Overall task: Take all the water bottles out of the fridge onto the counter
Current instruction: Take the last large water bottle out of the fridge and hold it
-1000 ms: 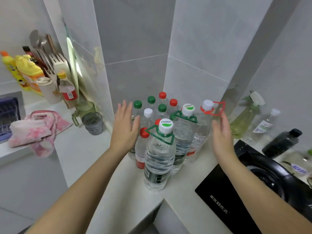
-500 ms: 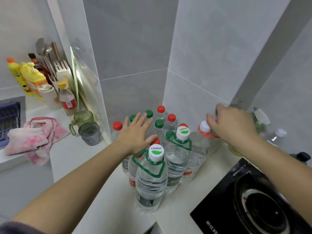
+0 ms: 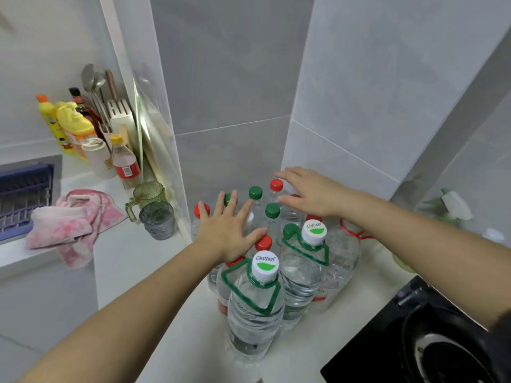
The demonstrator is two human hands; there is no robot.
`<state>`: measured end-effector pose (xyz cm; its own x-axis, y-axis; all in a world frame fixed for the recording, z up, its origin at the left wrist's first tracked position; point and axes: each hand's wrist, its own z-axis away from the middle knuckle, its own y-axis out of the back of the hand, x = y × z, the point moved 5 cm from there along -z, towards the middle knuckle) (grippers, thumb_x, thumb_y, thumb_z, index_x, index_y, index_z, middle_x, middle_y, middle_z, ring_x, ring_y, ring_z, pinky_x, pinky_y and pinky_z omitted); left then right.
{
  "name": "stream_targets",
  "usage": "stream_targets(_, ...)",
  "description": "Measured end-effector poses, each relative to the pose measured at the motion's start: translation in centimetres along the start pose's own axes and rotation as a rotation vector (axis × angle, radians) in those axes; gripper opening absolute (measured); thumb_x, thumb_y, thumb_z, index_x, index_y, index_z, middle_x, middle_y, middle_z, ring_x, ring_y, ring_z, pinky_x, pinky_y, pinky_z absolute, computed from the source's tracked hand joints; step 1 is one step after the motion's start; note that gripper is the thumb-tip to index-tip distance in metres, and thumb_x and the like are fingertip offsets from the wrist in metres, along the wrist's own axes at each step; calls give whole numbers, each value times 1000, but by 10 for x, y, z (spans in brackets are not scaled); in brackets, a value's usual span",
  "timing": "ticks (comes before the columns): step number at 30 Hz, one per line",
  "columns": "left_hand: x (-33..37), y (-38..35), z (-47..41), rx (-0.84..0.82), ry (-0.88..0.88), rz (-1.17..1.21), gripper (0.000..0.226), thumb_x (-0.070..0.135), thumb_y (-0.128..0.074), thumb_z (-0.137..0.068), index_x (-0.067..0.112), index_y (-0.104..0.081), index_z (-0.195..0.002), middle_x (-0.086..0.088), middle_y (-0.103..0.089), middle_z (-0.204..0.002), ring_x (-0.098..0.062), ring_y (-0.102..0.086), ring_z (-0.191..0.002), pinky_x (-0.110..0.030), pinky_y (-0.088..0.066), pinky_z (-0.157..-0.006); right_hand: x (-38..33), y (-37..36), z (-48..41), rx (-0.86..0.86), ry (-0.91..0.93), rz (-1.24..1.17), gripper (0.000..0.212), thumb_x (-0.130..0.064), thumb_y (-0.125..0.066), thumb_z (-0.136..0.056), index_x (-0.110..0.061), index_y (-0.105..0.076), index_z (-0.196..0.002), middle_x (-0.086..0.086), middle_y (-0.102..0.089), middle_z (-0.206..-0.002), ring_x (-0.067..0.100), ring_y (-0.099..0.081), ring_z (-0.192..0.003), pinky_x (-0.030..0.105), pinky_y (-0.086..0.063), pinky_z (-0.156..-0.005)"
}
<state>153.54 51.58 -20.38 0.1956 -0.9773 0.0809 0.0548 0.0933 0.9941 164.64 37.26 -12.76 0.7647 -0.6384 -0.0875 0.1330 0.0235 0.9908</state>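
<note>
- Whereas the right hand (image 3: 309, 193) was curled at the cap of the red-handled bottle (image 3: 341, 261) half a second ago, it now lies further left. It is over the far small caps, fingers straight and holding nothing. That bottle stands free.
- Left hand (image 3: 225, 228) is much as before: palm down, fingers spread and straight over the left caps of the cluster, gripping nothing. Its thumb lies against a red cap. Whether the palm presses on the caps below cannot be told.
- Water bottles (image 3: 272, 210): all upright, packed together on the white counter (image 3: 132, 261), in the far corner where grey tiled walls meet. Small ones with red and green caps stand far. Two large green-handled bottles (image 3: 255, 308) stand nearest, with the red-handled one just right of them.
- Near right: a black stove (image 3: 387, 346) on the counter, near the large bottles.
- Left of the cluster: a grey cup (image 3: 157, 223) and a green mug (image 3: 148, 193) side by side. Beyond them a pink cloth (image 3: 72, 225) hangs over the counter edge.
- Far left: a blue dish rack (image 3: 25, 197), yellow detergent bottles (image 3: 74, 131) and a knife block (image 3: 120, 111) with utensils behind it.
- Far right: a spray bottle (image 3: 453, 205), blurred.
</note>
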Motion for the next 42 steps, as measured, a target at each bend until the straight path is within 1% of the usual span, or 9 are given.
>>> stream_targets(5,0,-4,-2,10,14,-31,84,79,-6,-83,35,10,-152,-5,17,-161,-35,14,-147,-68,2,-112,2,-41,-41,-325,-9,92,85,-74,-34,-90,-44,19,-150,1,29,-160,32,21,-148,61,-3,-118)
stream_targets(18,0,-2,-1,28,9,-31,82,77,-8,-87,32,6,-154,-7,15,-161,-30,13,-148,-66,2,-112,0,-63,-39,-449,-12,126,91,-73,-34,-91,-39,27,-149,-5,29,-160,32,28,-145,61,5,-118)
stream_targets(21,-14,4,10,290,57,380,76,68,-19,-91,28,-8,-155,2,6,-163,-18,9,-149,-52,3,-118,-4,-49,-36,-449,-27,85,88,-68,-39,-92,-39,19,-152,1,25,-161,35,20,-148,58,0,-119)
stream_targets(24,-40,-12,36,587,217,1013,56,50,-32,-95,32,-26,-148,9,-26,-156,-8,-20,-145,-37,-17,-118,-5,-41,-34,-477,-12,51,90,-65,-47,-91,-44,16,-152,4,25,-161,39,17,-148,55,-2,-120)
stream_targets(28,-60,-112,16,314,505,1627,78,81,-31,-83,43,-18,-150,11,-19,-159,-14,-22,-145,-46,-20,-118,-9,-49,-31,-514,19,70,98,-70,-52,-85,-50,21,-147,0,35,-157,37,25,-146,58,-2,-120)
stream_targets(32,-102,-240,-40,172,627,1823,84,95,-39,-66,55,-33,-139,10,-31,-156,-20,-38,-139,-49,-33,-110,-12,-60,-33,-506,49,115,98,-70,-51,-86,-49,24,-146,-1,37,-156,38,32,-142,66,-3,-116)
stream_targets(35,-64,-139,-6,409,635,1720,70,62,-37,-96,24,-21,-152,-10,-27,-157,-30,-33,-140,-53,-31,-112,-9,-62,-33,-505,37,131,97,-73,-48,-85,-49,24,-146,-3,37,-156,38,33,-142,69,-3,-114)
stream_targets(37,-56,-122,2,467,605,1712,62,53,-32,-101,20,-21,-152,-3,-28,-156,-23,-30,-141,-48,-26,-116,-9,-62,-33,-507,30,142,97,-74,-47,-85,-49,25,-145,-3,36,-156,38,33,-142,71,-4,-113)
stream_targets(42,-80,-220,-27,228,676,1953,84,95,-41,-64,55,-36,-138,10,-35,-153,-21,-41,-137,-53,-34,-108,-11,-61,-32,-492,30,158,95,-73,-46,-85,-50,24,-145,-2,35,-158,38,31,-143,72,-5,-112)
